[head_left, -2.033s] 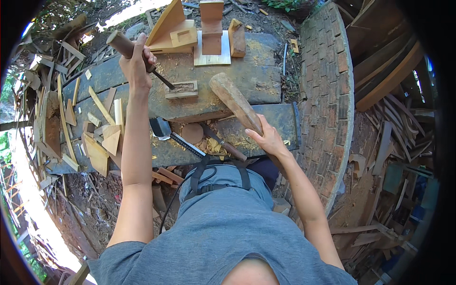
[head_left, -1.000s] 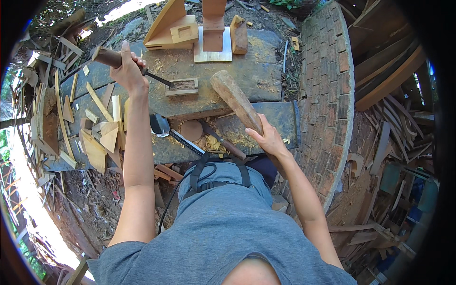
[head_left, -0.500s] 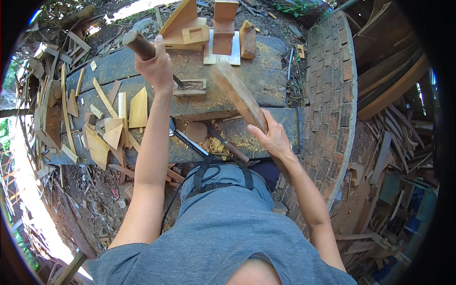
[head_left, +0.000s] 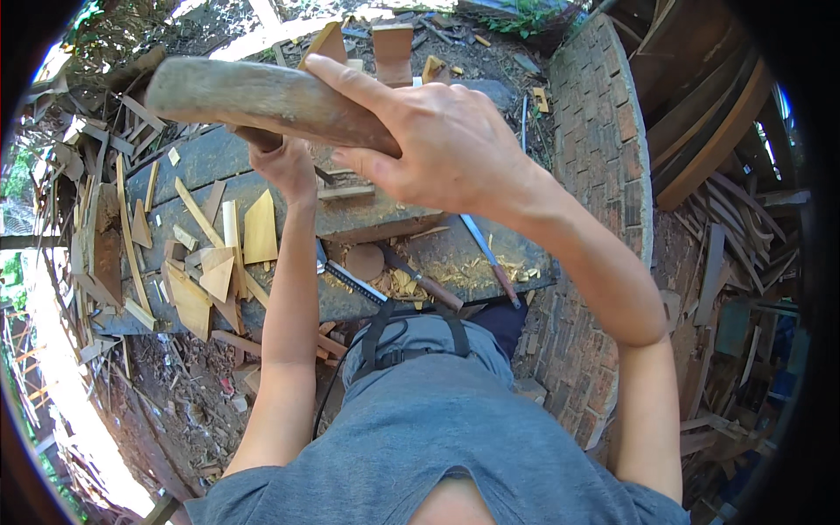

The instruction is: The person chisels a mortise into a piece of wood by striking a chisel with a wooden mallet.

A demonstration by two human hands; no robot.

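My right hand (head_left: 451, 144) grips a thick wooden mallet (head_left: 262, 96), raised and tilted sideways across the view above my left hand. My left hand (head_left: 290, 173) is closed round the wooden handle of a chisel (head_left: 257, 137), whose handle end shows just under the mallet. The blade slants down to a small wood block (head_left: 348, 192) with a slot cut in it. The mallet and right hand hide part of that block, so I cannot tell how deep the tip sits. Beneath the block lies a thicker timber (head_left: 385, 227) on the dark workbench (head_left: 411, 254).
Near the bench's front edge lie a try square (head_left: 354, 282), a round wood disc (head_left: 363, 261), a wooden-handled tool (head_left: 437, 291) and a long blue-grey tool (head_left: 490, 258). Offcuts (head_left: 214, 271) crowd the left side. A curved brick wall (head_left: 599, 157) stands at right.
The mallet has swung up and to the left with my right hand, from beside the block to above the chisel handle. My left hand still grips the chisel at the block.
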